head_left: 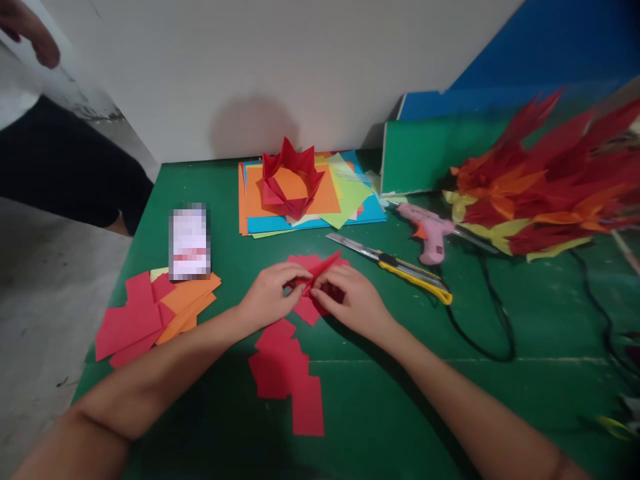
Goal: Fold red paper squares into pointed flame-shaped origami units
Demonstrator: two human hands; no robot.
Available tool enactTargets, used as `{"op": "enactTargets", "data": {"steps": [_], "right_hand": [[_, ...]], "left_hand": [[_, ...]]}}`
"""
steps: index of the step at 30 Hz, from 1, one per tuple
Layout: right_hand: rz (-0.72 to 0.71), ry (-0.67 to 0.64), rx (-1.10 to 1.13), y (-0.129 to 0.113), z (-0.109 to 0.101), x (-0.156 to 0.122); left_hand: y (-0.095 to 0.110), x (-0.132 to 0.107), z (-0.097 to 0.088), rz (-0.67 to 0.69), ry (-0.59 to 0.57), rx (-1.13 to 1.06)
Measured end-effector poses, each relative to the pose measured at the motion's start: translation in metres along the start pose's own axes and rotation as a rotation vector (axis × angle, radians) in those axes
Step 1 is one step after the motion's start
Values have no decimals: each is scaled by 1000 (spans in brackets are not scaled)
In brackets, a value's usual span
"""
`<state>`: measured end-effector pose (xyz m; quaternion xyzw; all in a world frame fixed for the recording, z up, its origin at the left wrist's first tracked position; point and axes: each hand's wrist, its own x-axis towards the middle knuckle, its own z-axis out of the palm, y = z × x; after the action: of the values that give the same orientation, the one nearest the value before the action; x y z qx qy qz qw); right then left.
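Observation:
Between my two hands is a piece of red paper (327, 264), partly folded, with one pointed edge standing up. My left hand (275, 288) pinches its left side with thumb and forefinger. On the other side my right hand (350, 299) grips it the same way; the fingers hide much of the fold. Beneath the hands lie more red paper pieces (311, 312). Closer to me, several red paper squares (283, 367) overlap on the green table (380, 413). Behind the hands, a red folded-paper ring (320, 183) with pointed tips rests on stacked coloured sheets (250, 207).
A yellow utility knife (407, 267) with its blade out lies right of my hands. Beyond it are a pink glue gun (425, 227), its black cord (500, 333) and a red-orange paper bundle (540, 193). Left are red and orange papers (135, 320), a blurred-out rectangular item (190, 243) and a person (60, 160).

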<state>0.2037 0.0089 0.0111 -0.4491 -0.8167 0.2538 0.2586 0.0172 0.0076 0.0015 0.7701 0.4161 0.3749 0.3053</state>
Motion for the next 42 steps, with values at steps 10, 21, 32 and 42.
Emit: {"op": "enactTargets", "data": {"steps": [10, 21, 32, 42], "right_hand": [[35, -21, -47, 1, 2, 2], [56, -18, -36, 0, 4, 2], [-88, -52, -31, 6, -3, -3], [-307, -93, -137, 14, -12, -11]], "left_hand": [[2, 0, -1, 8, -17, 30], [0, 0, 0, 15, -48, 52], [3, 0, -2, 12, -73, 74], [-1, -1, 0, 33, -53, 71]]}}
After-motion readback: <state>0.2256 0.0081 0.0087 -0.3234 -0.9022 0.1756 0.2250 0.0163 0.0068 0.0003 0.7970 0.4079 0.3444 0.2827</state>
